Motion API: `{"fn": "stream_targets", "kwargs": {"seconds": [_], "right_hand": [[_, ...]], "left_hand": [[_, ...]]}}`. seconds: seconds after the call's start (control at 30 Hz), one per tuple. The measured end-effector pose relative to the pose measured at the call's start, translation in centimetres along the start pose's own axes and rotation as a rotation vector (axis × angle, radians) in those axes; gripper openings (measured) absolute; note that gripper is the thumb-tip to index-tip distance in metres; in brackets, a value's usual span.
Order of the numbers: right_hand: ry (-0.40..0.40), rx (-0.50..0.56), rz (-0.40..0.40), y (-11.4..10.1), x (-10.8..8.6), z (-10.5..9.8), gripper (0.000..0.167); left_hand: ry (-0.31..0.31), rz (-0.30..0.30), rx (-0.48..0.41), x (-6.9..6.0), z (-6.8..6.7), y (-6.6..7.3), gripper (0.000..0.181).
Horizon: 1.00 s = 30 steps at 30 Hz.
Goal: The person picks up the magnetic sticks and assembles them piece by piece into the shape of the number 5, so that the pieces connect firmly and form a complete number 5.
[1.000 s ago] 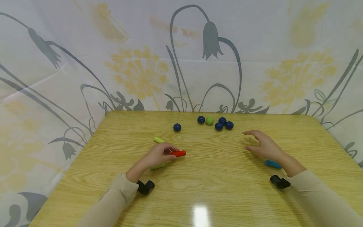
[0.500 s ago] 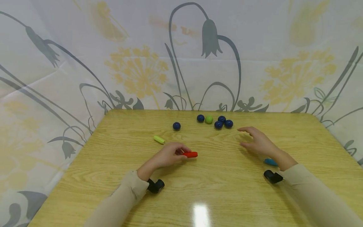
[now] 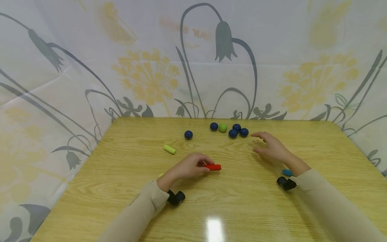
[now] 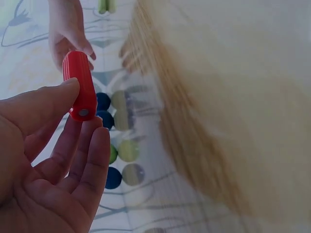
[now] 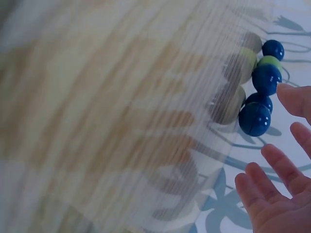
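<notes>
A short red ridged stick (image 3: 214,167) is pinched between the thumb and fingers of my left hand (image 3: 191,165), above the middle of the table. Its near end, with a small grey spot, shows in the left wrist view, where the thumb lies along the red stick (image 4: 80,87). My right hand (image 3: 273,149) hovers at the right, fingers spread and thumb apart, holding nothing. Several shiny dark blue balls (image 3: 244,132) and one green ball (image 3: 222,127) lie beyond it. Under the right wrist sits a blue stick (image 3: 288,172), partly hidden.
A yellow-green stick (image 3: 170,149) lies left of centre on the wooden table (image 3: 242,208). Another yellowish piece (image 3: 161,174) is mostly hidden behind the left wrist. A lone blue ball (image 3: 188,134) sits farther back. Flower-patterned cloth (image 3: 151,40) rises behind the table.
My left hand has moved right with the red stick, uncovering the yellow-green stick. My right hand has shifted slightly left and away from me, over more of the blue stick.
</notes>
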State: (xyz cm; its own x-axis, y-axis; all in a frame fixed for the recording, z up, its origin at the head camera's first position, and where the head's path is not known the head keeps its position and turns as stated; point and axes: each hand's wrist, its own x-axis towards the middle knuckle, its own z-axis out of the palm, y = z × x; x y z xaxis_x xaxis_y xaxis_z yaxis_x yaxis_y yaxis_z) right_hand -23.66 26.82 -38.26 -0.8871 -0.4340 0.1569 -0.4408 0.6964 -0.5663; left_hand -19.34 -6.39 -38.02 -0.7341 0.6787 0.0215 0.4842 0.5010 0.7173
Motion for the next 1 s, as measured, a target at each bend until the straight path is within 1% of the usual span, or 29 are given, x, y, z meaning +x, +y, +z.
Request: {"fn": "stream_targets", "kwargs": {"seconds": [0.1, 0.3, 0.43, 0.67, 0.83, 1.0], "right_hand": [[0.004, -0.004, -0.007, 0.1, 0.5, 0.0, 0.052], [-0.003, 0.007, 0.013, 0.3, 1.5, 0.2, 0.052], [0.007, 0.03, 0.013, 0.2, 2.4, 0.2, 0.051], [0.019, 0.04, 0.014, 0.1, 3.5, 0.1, 0.049], [0.016, 0.046, 0.033, 0.2, 4.2, 0.1, 0.049], [0.005, 0.055, 0.085, 0.6, 4.9, 0.2, 0.048]], "left_hand": [[-0.015, -0.005, 0.006, 0.4, 0.2, 0.1, 0.023], [-0.054, -0.02, 0.027, 0.9, 0.6, 0.3, 0.024], [-0.067, -0.022, 0.036, 1.1, 0.8, 0.4, 0.023], [-0.082, -0.008, 0.046, 1.7, 1.0, 0.3, 0.021], [-0.093, -0.043, 0.01, 2.0, 1.1, 0.2, 0.02], [-0.109, -0.091, 0.003, 2.0, 1.1, 0.2, 0.021]]}}
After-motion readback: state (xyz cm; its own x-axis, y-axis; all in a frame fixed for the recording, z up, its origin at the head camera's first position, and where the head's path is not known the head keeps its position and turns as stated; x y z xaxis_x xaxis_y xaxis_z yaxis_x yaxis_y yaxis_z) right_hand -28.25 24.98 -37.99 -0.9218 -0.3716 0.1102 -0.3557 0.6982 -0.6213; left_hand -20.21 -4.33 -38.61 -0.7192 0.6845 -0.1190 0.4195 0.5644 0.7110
